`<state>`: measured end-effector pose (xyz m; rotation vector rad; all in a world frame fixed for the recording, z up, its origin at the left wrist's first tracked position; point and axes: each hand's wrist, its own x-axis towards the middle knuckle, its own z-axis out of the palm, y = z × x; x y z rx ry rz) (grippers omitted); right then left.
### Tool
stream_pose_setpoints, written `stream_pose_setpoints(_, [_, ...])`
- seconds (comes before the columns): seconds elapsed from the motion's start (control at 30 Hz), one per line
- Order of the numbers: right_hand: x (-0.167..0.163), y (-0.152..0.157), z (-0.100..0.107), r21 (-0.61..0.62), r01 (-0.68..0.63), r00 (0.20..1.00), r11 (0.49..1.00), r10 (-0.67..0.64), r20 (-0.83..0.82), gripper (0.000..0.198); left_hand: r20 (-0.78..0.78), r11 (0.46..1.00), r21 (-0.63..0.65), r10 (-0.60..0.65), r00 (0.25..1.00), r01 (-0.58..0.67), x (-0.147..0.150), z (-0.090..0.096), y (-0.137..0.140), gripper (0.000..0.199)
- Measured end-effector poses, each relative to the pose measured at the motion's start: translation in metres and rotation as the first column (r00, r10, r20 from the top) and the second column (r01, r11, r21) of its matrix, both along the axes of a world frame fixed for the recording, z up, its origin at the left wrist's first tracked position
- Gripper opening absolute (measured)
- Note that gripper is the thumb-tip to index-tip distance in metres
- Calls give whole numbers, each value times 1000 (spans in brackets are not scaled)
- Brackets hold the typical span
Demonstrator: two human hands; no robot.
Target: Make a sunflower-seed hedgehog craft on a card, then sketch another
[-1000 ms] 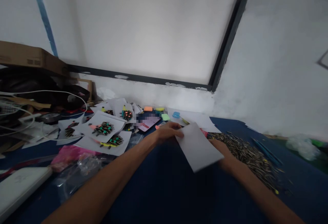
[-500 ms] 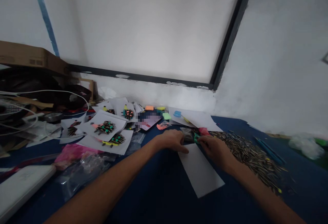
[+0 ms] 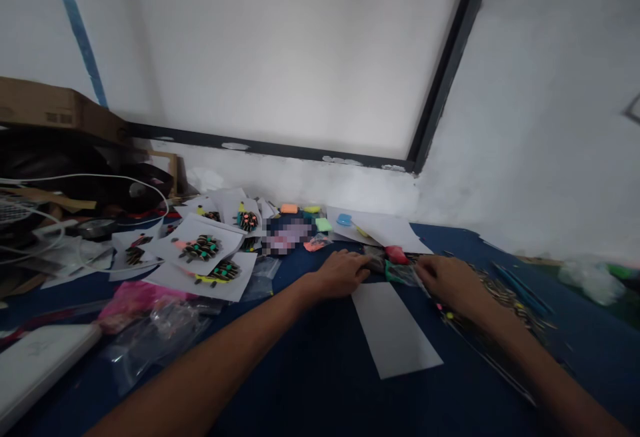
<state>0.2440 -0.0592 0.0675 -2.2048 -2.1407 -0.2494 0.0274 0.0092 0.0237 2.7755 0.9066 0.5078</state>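
Observation:
My left hand (image 3: 343,273) reaches over the blue tabletop with its fingers apart, and the fingertips meet the left end of a dark clay packet (image 3: 374,261). Beside that packet lie a red packet (image 3: 395,254) and a green packet (image 3: 399,272) with a clear plastic end. On the right, my right hand (image 3: 447,284) is closed at the upper end of a thin pale edge; what it grips there is not clear. It partly covers a pile of striped seed shells (image 3: 500,294). A small white paper card (image 3: 395,330) lies blank between my forearms.
White cards (image 3: 200,245) with shell-and-clay figures overlap on the left. Behind them stand orange, yellow, green and blue clay blocks near a white sheet (image 3: 395,234). Blue tweezers (image 3: 523,287) lie at right. Clear plastic bags (image 3: 155,337) and a white box-like device (image 3: 45,370) occupy the left front.
My right hand has let go of the green packet and moved right to the shell pile. My left hand has shifted off the card's top edge toward the dark packet.

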Motion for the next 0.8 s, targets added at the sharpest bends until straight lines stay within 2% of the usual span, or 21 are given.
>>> stream_pose_setpoints(0.13, [18, -3, 9, -54, 77, 997, 996, -77, 3, 22, -4, 999, -28, -18, 1000, 17, -1, 13, -8, 27])
stream_pose_setpoints(0.27, [26, -6, 9, -133, 98, 995, 986, -99, -1, 25, -137, 991, -132, 3, 991, -22, -1, 20, -16, 26])
stream_pose_setpoints(0.43, [15, -6, -2, -197, 110, 994, 974, -110, 11, 21, -161, 962, -248, 72, 984, -111, 1, 20, -20, 15])
stream_pose_setpoints(0.63, [5, -3, -10, -202, 116, 992, 972, -105, 63, 18, -177, 950, -276, 98, 979, -145, 2, 20, -17, 13])
stream_pose_setpoints(0.8, [8, -4, -4, -187, 140, 990, 972, -132, 54, 22, -176, 946, -289, 98, 980, -147, 0, 17, -14, 11])
